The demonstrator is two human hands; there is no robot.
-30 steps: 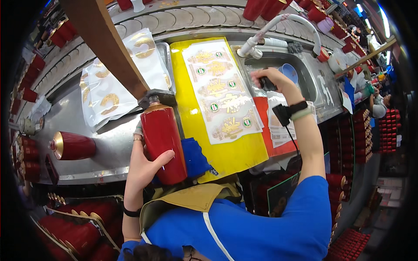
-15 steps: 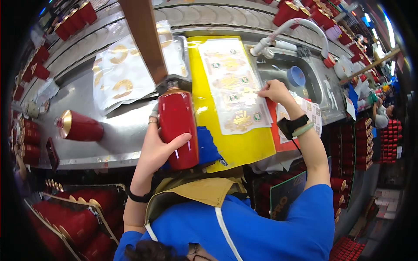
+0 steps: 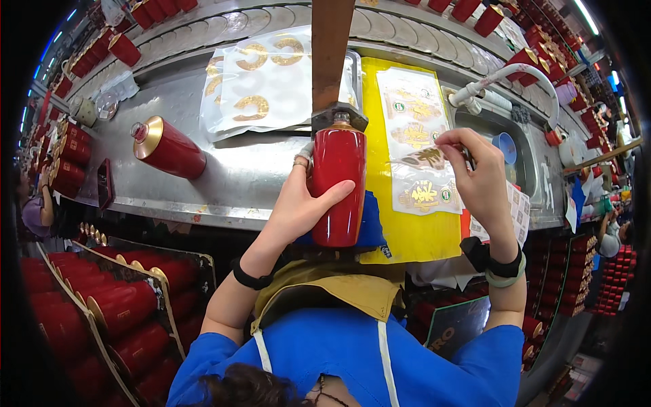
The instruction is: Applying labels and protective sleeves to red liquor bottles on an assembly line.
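My left hand is wrapped round a glossy red bottle, thumb across its front. The bottle's neck end meets a dark fitting at the foot of a brown upright post. To the right, my right hand pinches the edge of a gold-printed decal between thumb and fingertips. That decal is tilted up from a white decal sheet, which bears several more gold and green prints. Beneath the sheet lies a yellow mat; a blue cloth is beside the bottle's lower end.
Another red bottle with a gold shoulder lies on the steel counter at left. White sheets with gold arcs are behind. A sink with a white tap and blue bowl stands right. Crates of red bottles are below.
My right hand has lifted a decal from the sheet, now tilted in its fingers. My left hand still holds the red bottle. The whole view has shifted, moving the scene rightward.
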